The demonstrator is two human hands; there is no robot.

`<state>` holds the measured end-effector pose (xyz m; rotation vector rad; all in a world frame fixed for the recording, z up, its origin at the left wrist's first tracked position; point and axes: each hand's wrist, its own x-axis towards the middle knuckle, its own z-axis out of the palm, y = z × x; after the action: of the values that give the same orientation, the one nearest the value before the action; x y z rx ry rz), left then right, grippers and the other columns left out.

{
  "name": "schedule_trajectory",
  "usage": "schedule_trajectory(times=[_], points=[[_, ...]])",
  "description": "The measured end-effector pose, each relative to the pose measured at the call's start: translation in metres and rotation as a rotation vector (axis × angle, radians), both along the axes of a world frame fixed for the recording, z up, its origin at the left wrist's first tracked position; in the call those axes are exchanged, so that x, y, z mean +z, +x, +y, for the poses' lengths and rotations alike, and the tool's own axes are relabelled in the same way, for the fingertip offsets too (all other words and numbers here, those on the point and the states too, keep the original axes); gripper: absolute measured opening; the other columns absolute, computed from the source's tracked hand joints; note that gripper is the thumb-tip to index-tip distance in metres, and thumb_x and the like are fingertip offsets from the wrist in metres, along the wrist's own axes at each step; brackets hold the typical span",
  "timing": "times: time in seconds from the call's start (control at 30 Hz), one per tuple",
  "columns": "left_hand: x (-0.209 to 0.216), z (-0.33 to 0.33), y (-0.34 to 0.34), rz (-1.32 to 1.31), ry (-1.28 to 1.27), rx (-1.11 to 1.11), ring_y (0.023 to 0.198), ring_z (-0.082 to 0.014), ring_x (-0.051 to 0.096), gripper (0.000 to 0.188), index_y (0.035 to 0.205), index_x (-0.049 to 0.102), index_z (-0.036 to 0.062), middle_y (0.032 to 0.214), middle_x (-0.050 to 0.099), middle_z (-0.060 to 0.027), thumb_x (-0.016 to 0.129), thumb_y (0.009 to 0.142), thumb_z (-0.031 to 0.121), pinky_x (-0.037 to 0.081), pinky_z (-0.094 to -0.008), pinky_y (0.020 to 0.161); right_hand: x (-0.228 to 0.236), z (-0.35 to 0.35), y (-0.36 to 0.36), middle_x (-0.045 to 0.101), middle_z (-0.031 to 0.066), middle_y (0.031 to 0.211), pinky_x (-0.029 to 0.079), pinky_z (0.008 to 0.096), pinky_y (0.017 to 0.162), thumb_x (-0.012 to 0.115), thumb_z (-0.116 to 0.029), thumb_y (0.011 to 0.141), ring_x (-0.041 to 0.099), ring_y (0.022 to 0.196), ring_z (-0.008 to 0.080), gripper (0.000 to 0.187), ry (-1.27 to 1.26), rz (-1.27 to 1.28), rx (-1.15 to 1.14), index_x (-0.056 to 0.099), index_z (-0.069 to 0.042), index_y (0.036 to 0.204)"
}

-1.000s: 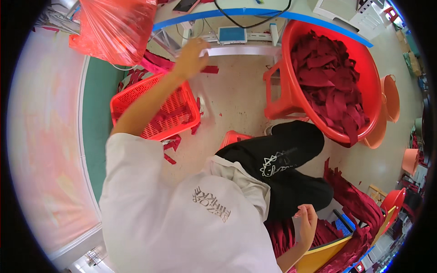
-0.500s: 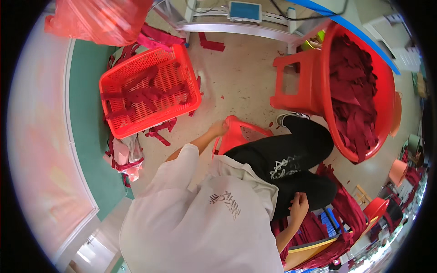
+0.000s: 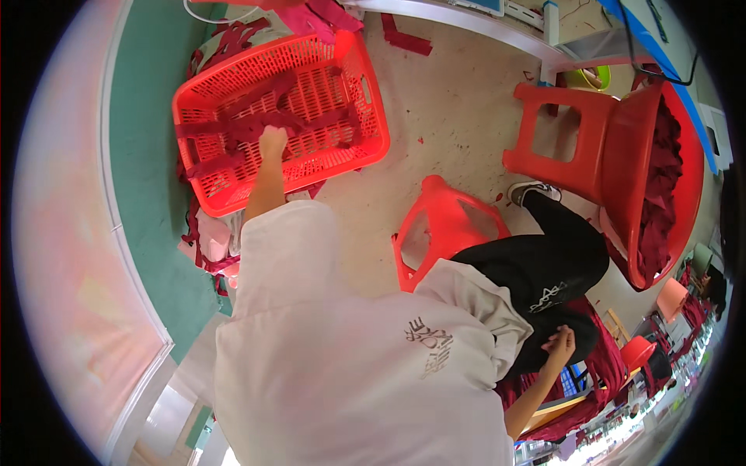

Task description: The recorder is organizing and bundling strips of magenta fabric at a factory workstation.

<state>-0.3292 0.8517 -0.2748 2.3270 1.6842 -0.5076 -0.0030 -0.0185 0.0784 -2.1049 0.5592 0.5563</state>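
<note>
My left hand (image 3: 272, 143) reaches down into a red plastic basket (image 3: 374, 116) with slotted sides. Its fingers are closed at the dark red fabric strips (image 3: 252, 128) lying across the basket's bottom, and the cloth bunches around them; the fingertips are hidden. My right hand (image 3: 561, 342) is beside the knee of my black trousers (image 3: 536, 264), fingers loosely curled in, with nothing seen in them. Beside my leg stands a red plastic stool (image 3: 447, 221).
At the right, a big red tub (image 3: 688, 210) of dark red fabric (image 3: 659, 186) leans by another red stool (image 3: 552, 128). Scraps (image 3: 408, 39) lie on the floor. A metal table frame (image 3: 466, 19) crosses the top. More dark red cloth (image 3: 602, 346) hangs near my right hand.
My left hand has gone from the stool's edge leftward into the basket, onto the fabric strips. My body leans left and the view has shifted. The right hand stays by the knee.
</note>
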Motion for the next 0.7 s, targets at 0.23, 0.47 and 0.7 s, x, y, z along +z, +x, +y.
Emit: schedule_trajectory(times=[0.23, 0.47, 0.7], points=[[-0.032, -0.003, -0.094, -0.300, 0.082, 0.847, 0.129, -0.0522, 0.043, 0.080, 0.149, 0.040, 0.0185, 0.145, 0.039, -0.0340, 0.065, 0.076, 0.042, 0.036, -0.0586, 0.108, 0.034, 0.001, 0.002, 0.059, -0.0018, 0.069, 0.047, 0.0200, 0.047, 0.062, -0.036, 0.099, 0.055, 0.052, 0.0064, 0.026, -0.110, 0.018, 0.020, 0.064, -0.010, 0.100], [0.051, 0.038, -0.071, -1.009, 0.535, 1.153, 0.082, -0.0274, 0.067, 0.035, 0.109, 0.073, 0.0032, 0.084, 0.067, -0.0156, 0.067, 0.080, 0.023, 0.055, -0.0415, 0.078, 0.042, 0.005, 0.033, 0.064, -0.0002, 0.076, 0.050, 0.0216, 0.052, 0.062, -0.033, 0.099, 0.061, 0.059, 0.0091, 0.025, -0.176, 0.180, 0.109, 0.066, -0.009, 0.107], [0.174, -0.195, 0.185, -1.290, -0.631, 0.540, 0.052, -0.0187, 0.060, 0.019, 0.082, 0.067, 0.0067, 0.067, 0.062, -0.0065, 0.059, 0.090, 0.021, 0.048, -0.0349, 0.049, 0.052, 0.061, 0.042, 0.061, -0.0006, 0.082, 0.048, 0.0198, 0.065, 0.056, -0.028, 0.103, 0.057, 0.074, 0.0054, 0.025, -0.240, -0.359, 0.268, 0.067, -0.006, 0.103]])
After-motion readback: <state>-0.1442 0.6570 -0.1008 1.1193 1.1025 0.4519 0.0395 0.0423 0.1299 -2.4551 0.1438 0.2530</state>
